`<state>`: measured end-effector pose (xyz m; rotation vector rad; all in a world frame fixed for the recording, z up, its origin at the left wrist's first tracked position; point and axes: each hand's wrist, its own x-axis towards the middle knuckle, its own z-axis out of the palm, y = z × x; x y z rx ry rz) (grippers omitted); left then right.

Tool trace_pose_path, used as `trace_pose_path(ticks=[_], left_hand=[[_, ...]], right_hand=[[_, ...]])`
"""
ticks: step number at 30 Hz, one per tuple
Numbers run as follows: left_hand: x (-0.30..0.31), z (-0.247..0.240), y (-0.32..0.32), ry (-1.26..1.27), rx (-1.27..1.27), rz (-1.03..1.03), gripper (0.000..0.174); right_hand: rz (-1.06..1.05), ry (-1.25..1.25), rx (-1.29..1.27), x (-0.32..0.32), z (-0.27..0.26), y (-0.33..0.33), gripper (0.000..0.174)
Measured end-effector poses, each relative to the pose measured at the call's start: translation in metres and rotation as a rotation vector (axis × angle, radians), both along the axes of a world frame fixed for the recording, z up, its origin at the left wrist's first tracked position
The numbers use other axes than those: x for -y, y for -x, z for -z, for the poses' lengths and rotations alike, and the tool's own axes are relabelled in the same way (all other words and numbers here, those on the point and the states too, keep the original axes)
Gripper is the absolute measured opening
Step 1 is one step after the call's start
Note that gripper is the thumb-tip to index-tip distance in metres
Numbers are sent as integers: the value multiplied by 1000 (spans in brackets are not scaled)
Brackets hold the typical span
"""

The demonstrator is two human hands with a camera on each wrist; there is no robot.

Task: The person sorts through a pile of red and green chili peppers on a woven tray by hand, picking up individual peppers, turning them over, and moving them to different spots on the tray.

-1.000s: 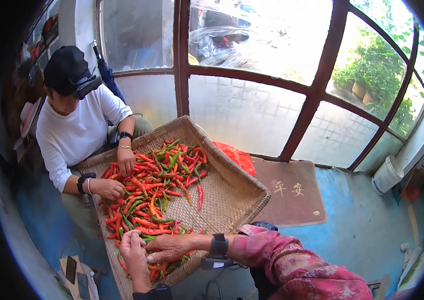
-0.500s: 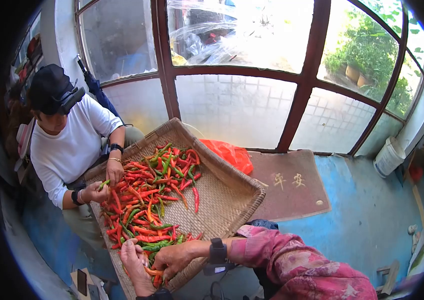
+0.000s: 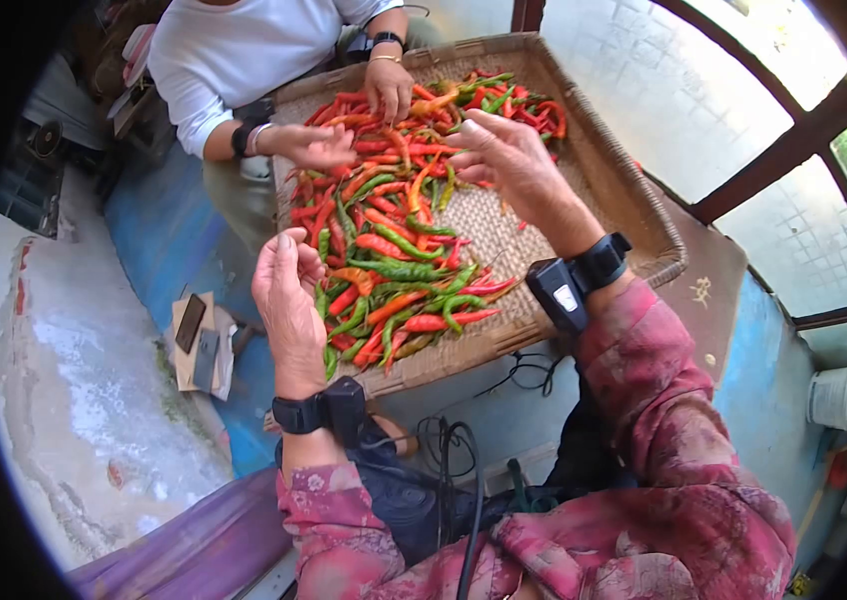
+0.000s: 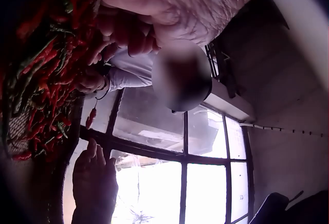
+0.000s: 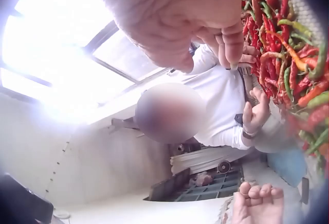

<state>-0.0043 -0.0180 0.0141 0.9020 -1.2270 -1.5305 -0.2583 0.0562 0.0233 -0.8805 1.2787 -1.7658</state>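
Red, green and orange chili peppers (image 3: pixel 384 240) cover much of a woven tray (image 3: pixel 659 225). My left hand (image 3: pixel 289 300) is raised at the tray's near left edge, beside the peppers, fingers loosely bent. In the right wrist view the left hand (image 5: pixel 259 206) shows an empty palm. Above the peppers, towards the tray's far side, is my right hand (image 3: pixel 524 175), its fingers loosely extended and nothing seen in them. One red pepper (image 4: pixel 91 118) appears in mid-air in the left wrist view near the right hand (image 4: pixel 95 185); what holds it, I cannot tell.
Across the tray, a person in a white shirt (image 3: pixel 249 55) has one hand (image 3: pixel 389 85) on the peppers and another (image 3: pixel 314 145) over them. A phone (image 3: pixel 189 322) lies on a box at left. Cables (image 3: pixel 449 440) hang below the tray; a bucket (image 3: pixel 834 395) stands right.
The head view has tilted down and turned. My hands, close together over the near peppers before, have moved apart; the right is raised farther out. The other person's hand no longer shows a green pepper.
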Motion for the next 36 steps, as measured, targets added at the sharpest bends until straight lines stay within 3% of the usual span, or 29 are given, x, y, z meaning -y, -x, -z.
trace_pose_path(ticks=[3,6,11,14,15,17,18,29,31,34,36], left_hand=[[13,0,-14,40,-65,-8,23],[19,0,-23,34,-25,-42,24],[40,30,-36,6,191,33,25],[57,59,-46,143,634,96,28],[65,68,-53,143,645,98,28],[74,81,-65,276,1003,143,30],[76,85,-68,262,1047,150,32],[118,106,-15,481,1079,-208,48],[131,108,-3,472,1050,-198,51],[145,113,12,300,731,22,56],[148,106,20,286,765,86,55]], right_hand=[[-46,-25,-28,-7,6,-1,42],[-167,-132,-257,-15,-3,-14,28],[-224,-85,-357,-23,-12,-16,29],[-198,-98,-411,-25,-11,-9,29],[-162,-95,-455,-24,-8,-7,30],[-165,-105,-496,-26,-7,-2,28],[-155,-113,-526,-28,-7,-1,27],[-147,-92,-513,-48,-25,6,25],[-169,-121,-522,-48,-25,13,25],[-142,-141,-481,-53,-29,16,25],[-144,-130,-459,-56,-29,18,25]])
